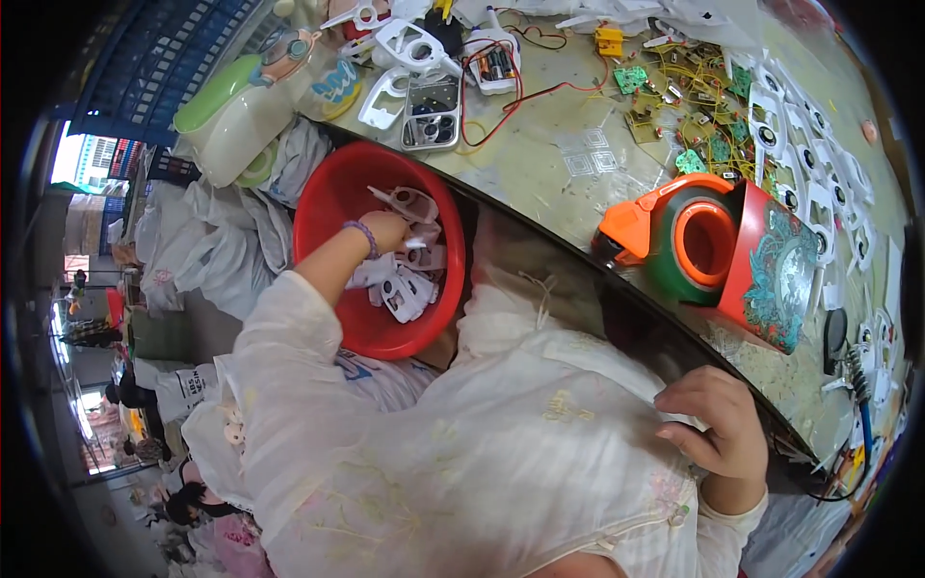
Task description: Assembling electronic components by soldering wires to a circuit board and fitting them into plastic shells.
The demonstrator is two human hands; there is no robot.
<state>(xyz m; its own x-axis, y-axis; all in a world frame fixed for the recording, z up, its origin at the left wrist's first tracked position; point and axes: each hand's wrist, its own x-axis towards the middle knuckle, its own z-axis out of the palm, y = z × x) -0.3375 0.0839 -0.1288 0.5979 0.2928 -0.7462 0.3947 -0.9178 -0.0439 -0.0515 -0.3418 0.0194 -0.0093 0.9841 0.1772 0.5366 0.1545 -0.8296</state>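
Observation:
My left hand (387,232), with a beaded bracelet on its wrist, reaches into a red plastic basin (325,193) at the table's near side. Its fingers are bent closed on a white plastic part (419,234); the fingertips are partly hidden. Other white plastic housings (405,294) with round holes lie in the basin around the hand. My right hand (715,421) is held by the table's front edge, in front of my body. Nothing is in it, its fingers loosely curved and the thumb apart.
On the table (549,144) stands an orange and red tape dispenser (699,241). Behind it lie wired green circuit boards (689,116) and rows of white housings (809,144). A blue-handled tool (864,424) rests at right. Plastic bags (207,241) and a cream-and-green container (231,120) flank the basin.

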